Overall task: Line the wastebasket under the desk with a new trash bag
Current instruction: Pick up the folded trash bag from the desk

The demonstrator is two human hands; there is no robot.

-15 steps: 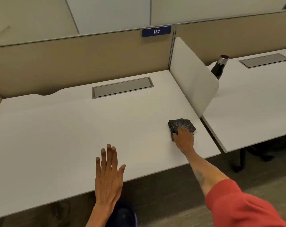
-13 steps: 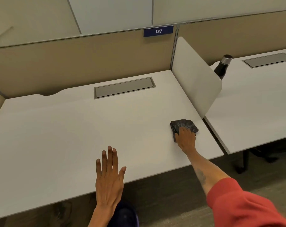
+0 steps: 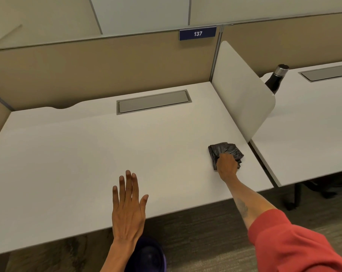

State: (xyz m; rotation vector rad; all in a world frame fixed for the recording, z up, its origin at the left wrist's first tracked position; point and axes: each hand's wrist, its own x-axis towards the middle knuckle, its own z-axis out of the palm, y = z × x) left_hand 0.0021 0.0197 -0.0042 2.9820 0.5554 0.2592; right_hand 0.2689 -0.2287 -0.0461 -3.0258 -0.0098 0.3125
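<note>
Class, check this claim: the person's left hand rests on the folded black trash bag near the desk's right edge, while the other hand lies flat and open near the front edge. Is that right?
Not quite: the head view shows the right hand on the folded black trash bag, near the right edge of the desk. The left hand is the one spread flat and open near the front edge. The rest stands.
</note>
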